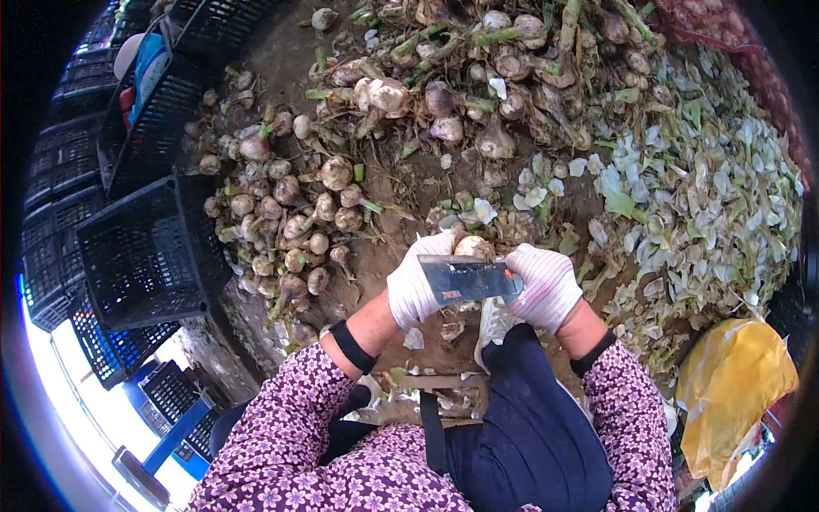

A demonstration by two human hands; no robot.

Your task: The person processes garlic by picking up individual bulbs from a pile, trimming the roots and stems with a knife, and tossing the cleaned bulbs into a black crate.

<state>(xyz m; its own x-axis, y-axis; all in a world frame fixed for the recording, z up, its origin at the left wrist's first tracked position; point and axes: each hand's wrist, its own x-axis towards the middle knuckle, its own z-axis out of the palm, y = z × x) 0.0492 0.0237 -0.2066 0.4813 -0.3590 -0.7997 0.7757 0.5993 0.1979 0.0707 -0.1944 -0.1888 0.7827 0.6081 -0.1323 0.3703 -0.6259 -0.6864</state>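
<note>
My right hand [544, 284], in a striped white work glove, is closed round the handle of a broad-bladed knife [467, 280]. The blade points left, across the front of my left hand [415, 282]. That gloved hand is closed on a garlic bulb [474, 247], which shows just beyond the blade. The knife hides part of the bulb and some of my left fingers. Beyond my hands lies a heap of garlic with stalks [495, 85]. Trimmed garlic bulbs [290, 222] lie on the ground to the left.
Black plastic crates [141, 256] stand along the left side. A wide pile of pale peelings and leaf scraps [699, 205] covers the right. Red mesh sacks [772, 94] line the far right edge. A yellow bag [738, 384] sits at the lower right.
</note>
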